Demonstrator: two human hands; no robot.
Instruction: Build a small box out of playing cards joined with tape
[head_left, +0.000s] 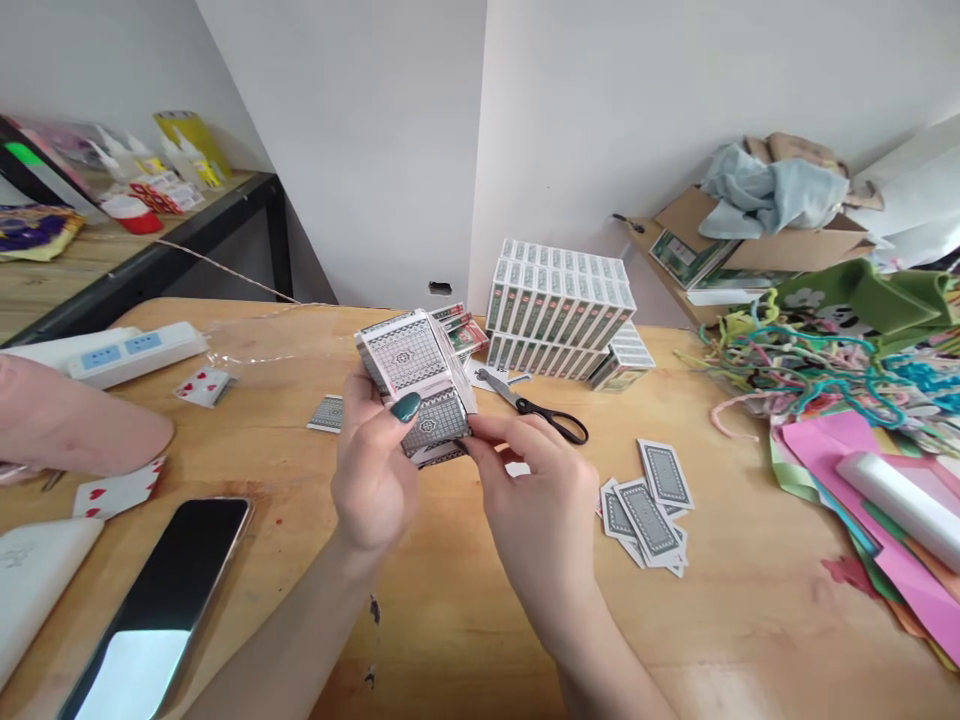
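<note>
Near the middle of the view, my left hand [375,470] is closed around a box-like piece made of playing cards [405,358], its patterned grey backs facing up. The thumb presses on the upper face. My right hand [536,480] pinches the near right corner of that piece between thumb and fingertips. Just behind my right hand lie black-handled scissors [555,418], with their blades over a loose card. Off to the right is a small pile of playing cards [651,515], mostly face down. Another face-down card [325,413] lies left of my left hand, partly hidden.
Stacked card boxes [555,300] stand at the back against the wall. A phone [161,600], power strip [142,350] and pink cylindrical object [82,415] occupy the left side. Colourful yarn [847,370] and coloured sheets [847,470] crowd the right.
</note>
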